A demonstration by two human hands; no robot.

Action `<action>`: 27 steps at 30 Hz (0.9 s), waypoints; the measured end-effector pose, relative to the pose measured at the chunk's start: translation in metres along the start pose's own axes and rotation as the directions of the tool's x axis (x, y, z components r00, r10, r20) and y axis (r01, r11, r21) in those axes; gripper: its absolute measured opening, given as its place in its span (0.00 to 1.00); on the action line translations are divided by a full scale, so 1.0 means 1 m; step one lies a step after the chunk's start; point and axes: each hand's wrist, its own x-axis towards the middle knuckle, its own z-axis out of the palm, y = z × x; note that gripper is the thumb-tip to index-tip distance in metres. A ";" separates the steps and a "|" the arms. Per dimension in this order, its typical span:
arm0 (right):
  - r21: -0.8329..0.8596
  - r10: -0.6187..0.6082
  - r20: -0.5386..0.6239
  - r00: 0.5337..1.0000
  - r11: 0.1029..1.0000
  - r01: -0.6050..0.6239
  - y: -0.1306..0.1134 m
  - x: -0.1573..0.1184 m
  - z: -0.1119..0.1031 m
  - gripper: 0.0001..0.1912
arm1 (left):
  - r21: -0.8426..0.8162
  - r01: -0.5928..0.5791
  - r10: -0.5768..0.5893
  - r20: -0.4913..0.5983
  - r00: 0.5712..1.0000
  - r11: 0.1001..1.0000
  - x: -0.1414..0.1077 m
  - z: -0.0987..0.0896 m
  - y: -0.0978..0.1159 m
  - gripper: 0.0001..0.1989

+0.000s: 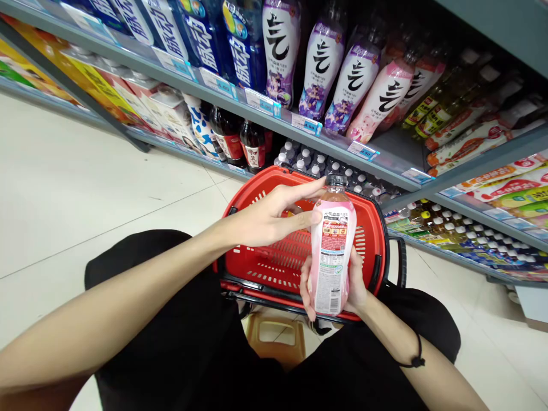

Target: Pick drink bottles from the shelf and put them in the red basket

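While right hand (358, 282) clamps pink bottle (334, 251), palm hidden, left hand (265, 221), spread wide, seems to touch it near black cap (337, 180); red basket (261, 260) partly blocked.

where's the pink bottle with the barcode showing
Right of centre in the head view, the pink bottle is in the right hand, in front of the red basket, left hand at its top.

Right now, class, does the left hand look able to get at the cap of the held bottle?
Very likely yes: the left hand is close beside the cap, nothing visible lies between them, and the right hand holds the bottle.
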 end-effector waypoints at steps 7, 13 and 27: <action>0.011 0.002 -0.013 1.000 1.000 -0.002 0.003 0.000 -0.003 0.45 | -0.029 0.026 -0.026 -0.011 1.000 0.999 0.000 0.000 0.001 0.27; -0.009 0.023 -0.038 0.999 1.000 -0.023 0.002 0.000 -0.002 0.47 | -0.031 -0.008 0.007 -0.011 1.000 0.999 0.000 0.003 -0.002 0.27; -0.082 -0.010 -0.089 0.996 0.997 0.002 -0.003 0.003 -0.001 0.45 | -0.120 0.128 -0.150 -0.197 0.969 0.984 0.002 0.015 -0.009 0.26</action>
